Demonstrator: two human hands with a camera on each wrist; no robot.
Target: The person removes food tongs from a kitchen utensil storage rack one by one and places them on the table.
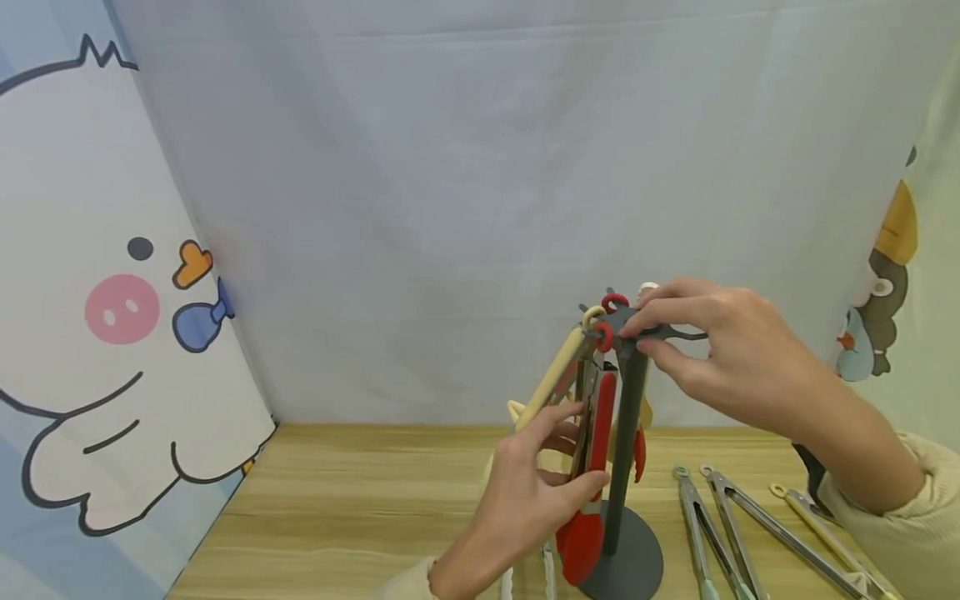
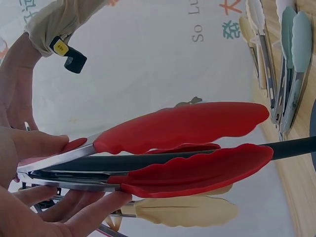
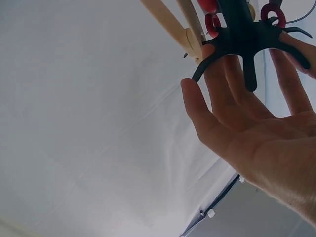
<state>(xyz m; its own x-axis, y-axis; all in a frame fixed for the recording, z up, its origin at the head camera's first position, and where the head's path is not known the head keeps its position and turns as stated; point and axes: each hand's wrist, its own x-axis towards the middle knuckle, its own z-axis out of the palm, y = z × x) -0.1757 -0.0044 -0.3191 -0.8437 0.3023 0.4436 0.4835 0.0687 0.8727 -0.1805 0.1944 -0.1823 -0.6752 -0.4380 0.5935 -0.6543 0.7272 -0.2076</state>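
A dark utensil stand with a round base and curved hooks carries several hanging tongs. My left hand holds a pair of red-tipped tongs, thumb on one side and fingers on the other. Their scalloped red heads point down beside the post, spread slightly apart in the left wrist view. A red ring loops over a hook above them. My right hand grips the hooked top of the stand, its thumb and fingertips against the hooks. Cream tongs hang just left of the red pair.
On the wooden table, right of the stand, lie pale green tongs, another metal pair and cream-handled tongs. Other red tongs hang behind the post. A pale cloth backdrop rises behind.
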